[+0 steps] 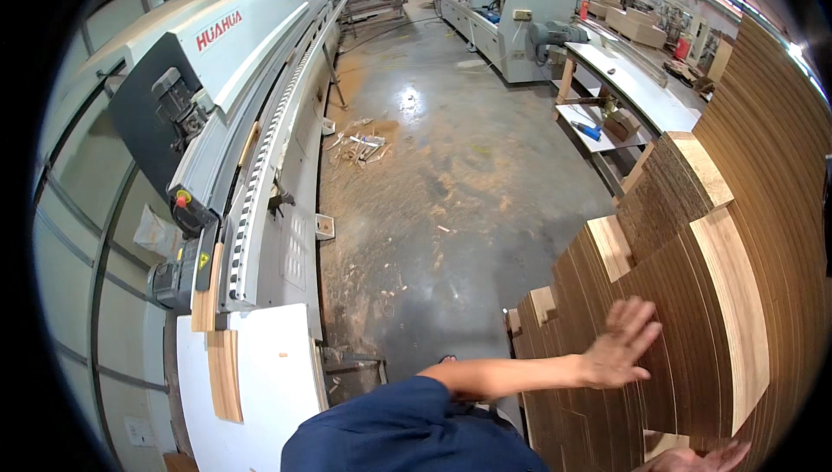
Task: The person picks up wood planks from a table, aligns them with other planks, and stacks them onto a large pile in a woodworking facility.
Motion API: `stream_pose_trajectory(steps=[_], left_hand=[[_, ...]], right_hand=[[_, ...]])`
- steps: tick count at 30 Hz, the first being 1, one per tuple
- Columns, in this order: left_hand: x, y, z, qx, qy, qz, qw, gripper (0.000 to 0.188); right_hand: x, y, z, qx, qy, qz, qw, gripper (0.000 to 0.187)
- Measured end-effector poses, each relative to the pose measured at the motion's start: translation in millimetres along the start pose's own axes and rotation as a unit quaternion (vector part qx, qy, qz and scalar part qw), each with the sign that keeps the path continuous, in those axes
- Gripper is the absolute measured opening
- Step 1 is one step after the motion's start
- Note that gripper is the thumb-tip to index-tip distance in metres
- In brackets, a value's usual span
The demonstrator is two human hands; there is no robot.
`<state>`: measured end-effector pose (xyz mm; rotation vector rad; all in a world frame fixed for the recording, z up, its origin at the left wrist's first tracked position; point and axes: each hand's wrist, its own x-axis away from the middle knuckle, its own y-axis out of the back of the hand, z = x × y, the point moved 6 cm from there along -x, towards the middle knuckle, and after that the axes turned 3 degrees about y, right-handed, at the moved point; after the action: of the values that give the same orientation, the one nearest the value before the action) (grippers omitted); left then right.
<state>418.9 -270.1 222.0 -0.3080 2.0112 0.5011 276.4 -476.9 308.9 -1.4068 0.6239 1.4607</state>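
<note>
My left hand (620, 344) reaches across to the right, its fingers spread over the brown edges of a large stack of wood-grain boards (685, 333). Whether its palm touches the boards or hovers just off them, I cannot tell. At the bottom right, my right hand (704, 457) is partly cut off by the frame edge, with fingers stretched out beside the lower end of the stack. Nothing shows in either hand. The stack is stepped, and pale wood-grain faces (737, 316) show on some boards.
A long edge-processing machine (277, 238) runs along the left, with a wood strip (206, 292) on its near end. Another wood strip (224, 377) lies on a white table (264, 420). Offcuts (368, 147) and sawdust litter the floor. A white workbench (637, 82) stands beyond the stack.
</note>
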Motion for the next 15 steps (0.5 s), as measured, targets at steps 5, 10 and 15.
stream_pose_trajectory(steps=[5, 10, 15], left_hand=[[113, 114, 95, -0.185, 0.342, 0.203, 0.899, 0.092], [237, 363, 104, -0.515, 0.444, 0.081, 0.729, 0.084], [316, 586, 14, -0.634, 0.552, -0.075, 0.537, 0.084]], right_hand=[[15, -52, 91, -0.161, 0.059, 0.090, 0.981, 0.068], [91, -99, 136, -0.382, -0.138, 0.349, 0.844, 0.065], [160, -117, 200, -0.466, -0.342, 0.516, 0.632, 0.046]])
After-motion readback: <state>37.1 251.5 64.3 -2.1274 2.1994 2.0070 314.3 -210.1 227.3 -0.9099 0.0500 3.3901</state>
